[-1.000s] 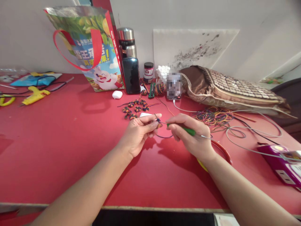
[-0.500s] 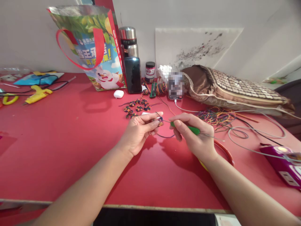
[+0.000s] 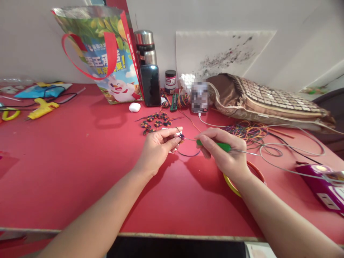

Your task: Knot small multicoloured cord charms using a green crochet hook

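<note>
Between thumb and fingers, my left hand [image 3: 157, 147] pinches a small multicoloured crochet piece [image 3: 181, 138] above the red table [image 3: 113, 200]. A strand of dark yarn [image 3: 190, 155] loops down from it. My right hand [image 3: 221, 148] grips a green-handled crochet hook [image 3: 215, 145], its thin metal shaft pointing left with the tip at the crochet piece. Another thin metal end sticks out behind the handle. Just beyond my left hand lie several small crocheted flowers [image 3: 158, 123] in dark and orange yarn. A white object is partly hidden behind my left fingers.
A ring of orange and yellow [image 3: 231, 186] lies under my right wrist. Tangled yarn [image 3: 245, 130], a cable and a purple power strip [image 3: 319, 186] are at the right. Behind stand a shopping bag [image 3: 118, 68], dark phone [image 3: 150, 86] and propped phone [image 3: 199, 98]. A yellow glue gun [image 3: 41, 108] lies left.
My right hand has drawn slightly right, so more of the hook's shaft shows between it and the crochet piece. My left hand keeps its pinch. The view has shifted a little.
</note>
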